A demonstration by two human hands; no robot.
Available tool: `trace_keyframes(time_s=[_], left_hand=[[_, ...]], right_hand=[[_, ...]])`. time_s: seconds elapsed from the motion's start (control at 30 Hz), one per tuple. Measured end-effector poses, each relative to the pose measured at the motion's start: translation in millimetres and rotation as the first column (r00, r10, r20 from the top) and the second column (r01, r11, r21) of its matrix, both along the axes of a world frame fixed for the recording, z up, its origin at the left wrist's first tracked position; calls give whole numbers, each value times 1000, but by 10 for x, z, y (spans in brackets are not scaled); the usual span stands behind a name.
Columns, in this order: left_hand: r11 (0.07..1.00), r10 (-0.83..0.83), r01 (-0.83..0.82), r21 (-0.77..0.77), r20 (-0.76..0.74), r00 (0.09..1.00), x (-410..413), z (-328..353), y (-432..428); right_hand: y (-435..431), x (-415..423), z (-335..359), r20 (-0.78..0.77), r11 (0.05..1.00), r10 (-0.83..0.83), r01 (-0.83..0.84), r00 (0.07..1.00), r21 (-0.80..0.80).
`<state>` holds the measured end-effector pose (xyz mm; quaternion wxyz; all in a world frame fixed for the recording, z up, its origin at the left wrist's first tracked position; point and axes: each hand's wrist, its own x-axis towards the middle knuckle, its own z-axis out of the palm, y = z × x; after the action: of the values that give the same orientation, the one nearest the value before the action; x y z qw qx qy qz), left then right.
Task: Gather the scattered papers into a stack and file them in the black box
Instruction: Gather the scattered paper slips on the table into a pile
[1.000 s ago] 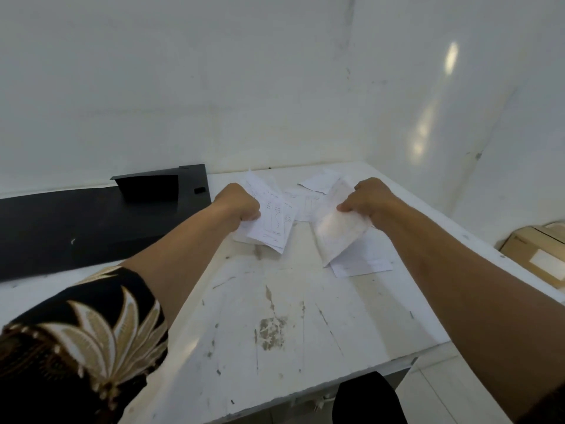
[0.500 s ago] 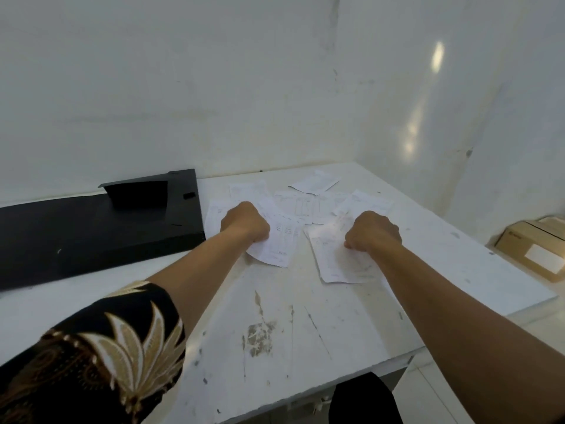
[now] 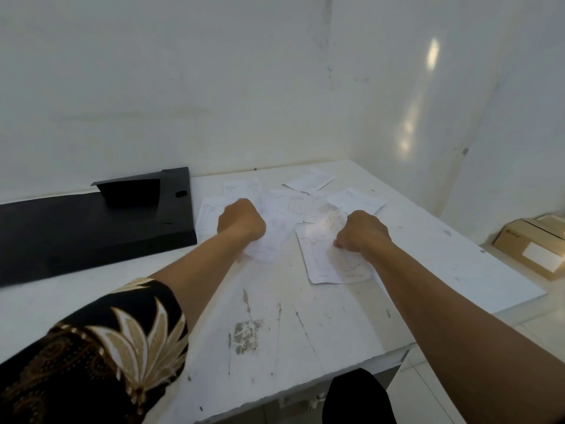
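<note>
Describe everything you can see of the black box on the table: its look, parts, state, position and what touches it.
The black box looks like matte, thin card or plastic. It lies flat and long on the white table against the wall, at the left, running out of view. A raised, open pocket-like flap stands near its right end, beside a small oval slot. Its right edge borders the scattered papers. Neither hand touches it.

Bare office corner: white table [image 3: 305,347], papers [image 3: 330,261]

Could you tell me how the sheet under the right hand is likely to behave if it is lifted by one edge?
The sheet looks thin and already creased, so it would probably droop. It seems very light and may slide on the table. The right hand is fisted on it, so a tug might tear it.
</note>
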<state>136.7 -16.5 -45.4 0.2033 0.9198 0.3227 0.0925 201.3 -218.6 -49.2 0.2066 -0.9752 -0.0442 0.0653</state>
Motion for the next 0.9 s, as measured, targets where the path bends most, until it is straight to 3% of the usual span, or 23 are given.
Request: trace_keyframes(time_s=[0.2, 0.47, 0.63, 0.73, 0.9], left_hand=[[996, 86, -86, 6, 18, 996, 137, 239, 488], [993, 99, -77, 94, -257, 961, 327, -50, 569], [994, 77, -30, 106, -474, 877, 589, -150, 737], [990, 70, 10, 138, -560, 825, 865, -304, 937], [981, 110, 8, 196, -585, 804, 718, -123, 818]], right_hand=[[13, 38, -30, -7, 1000, 15, -15, 1000, -7], [18, 53, -31, -23, 1000, 22, -23, 999, -19], [20, 51, 17, -62, 998, 54, -54, 997, -13], [32, 58, 38, -76, 996, 73, -69, 994, 48], [55, 16, 135, -105, 964, 149, -120, 983, 238]])
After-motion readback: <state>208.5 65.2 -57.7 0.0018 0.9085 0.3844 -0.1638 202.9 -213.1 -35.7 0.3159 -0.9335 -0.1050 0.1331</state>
